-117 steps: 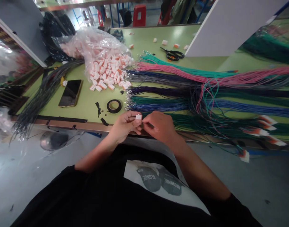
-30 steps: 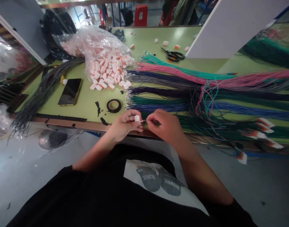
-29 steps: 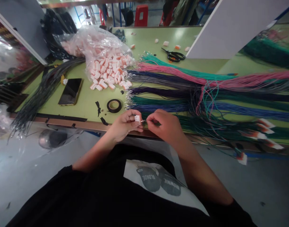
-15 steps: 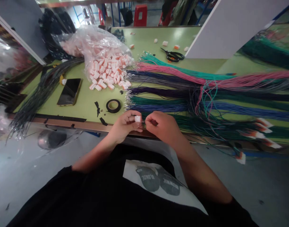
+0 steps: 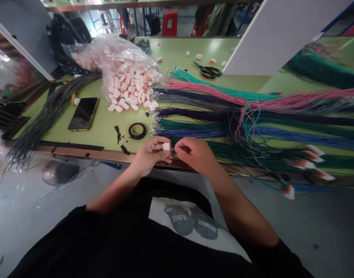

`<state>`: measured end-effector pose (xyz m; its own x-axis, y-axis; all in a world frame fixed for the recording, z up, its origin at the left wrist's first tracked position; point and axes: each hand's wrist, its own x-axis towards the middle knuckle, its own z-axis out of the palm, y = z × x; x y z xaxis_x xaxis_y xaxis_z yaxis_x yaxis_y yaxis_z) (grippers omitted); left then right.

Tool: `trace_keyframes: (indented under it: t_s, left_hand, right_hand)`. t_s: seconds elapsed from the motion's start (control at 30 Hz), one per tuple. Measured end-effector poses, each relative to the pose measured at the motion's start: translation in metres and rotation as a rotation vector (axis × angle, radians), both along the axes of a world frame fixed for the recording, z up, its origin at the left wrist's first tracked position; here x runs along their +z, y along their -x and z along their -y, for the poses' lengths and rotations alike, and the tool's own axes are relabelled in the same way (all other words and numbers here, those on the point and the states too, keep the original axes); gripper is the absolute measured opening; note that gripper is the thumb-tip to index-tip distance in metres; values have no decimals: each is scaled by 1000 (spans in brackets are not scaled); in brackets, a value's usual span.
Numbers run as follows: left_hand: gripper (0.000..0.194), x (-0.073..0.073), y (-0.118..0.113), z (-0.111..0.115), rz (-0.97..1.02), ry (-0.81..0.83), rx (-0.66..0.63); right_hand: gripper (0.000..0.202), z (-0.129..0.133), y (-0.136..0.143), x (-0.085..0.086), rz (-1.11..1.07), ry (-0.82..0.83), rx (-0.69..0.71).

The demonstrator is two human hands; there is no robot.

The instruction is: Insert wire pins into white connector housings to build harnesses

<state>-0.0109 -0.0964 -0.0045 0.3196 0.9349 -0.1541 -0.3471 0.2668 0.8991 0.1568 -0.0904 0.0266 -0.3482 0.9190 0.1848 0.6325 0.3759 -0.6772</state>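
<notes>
Near the table's front edge, my left hand point(image 5: 149, 154) pinches a small white connector housing point(image 5: 166, 146) between thumb and fingers. Close by on its right, my right hand point(image 5: 194, 152) is closed in a pinch on a thin wire point(image 5: 173, 149), whose end is at the housing's right side. Whether the tip is inside the housing cannot be made out. Behind my hands lie bundles of blue wires point(image 5: 206, 133), green, purple and pink wires point(image 5: 200, 87), their metal-tipped ends facing left. A heap of white-and-orange housings point(image 5: 129, 90) spills from a clear plastic bag point(image 5: 113, 48).
A roll of black tape point(image 5: 137, 131) and black scraps lie left of my hands. Farther left are a phone point(image 5: 83, 114) and dark wires point(image 5: 55, 98). Black scissors point(image 5: 208, 71) lie at the back beside a white panel point(image 5: 249, 38). Wired housings point(image 5: 305, 164) lie at right.
The whole view has shifted slightly, so things sit a little farther left. Both hands keep nearly the same pose, with the housing and wire still held close together.
</notes>
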Motion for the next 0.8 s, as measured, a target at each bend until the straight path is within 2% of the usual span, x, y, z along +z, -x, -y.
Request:
trace_keyframes:
  t_s: [0.23, 0.5, 0.8]
  left_hand:
    - [33, -3, 1, -1, -21, -23, -9]
    - [36, -2, -2, 1, 4, -39, 23]
    - [32, -1, -4, 2, -8, -27, 35]
  right_hand:
    - [11, 0, 0, -1, 44, -30, -1]
    - [12, 4, 3, -1, 59, 20, -51]
    - [14, 8, 9, -3, 194, -22, -64]
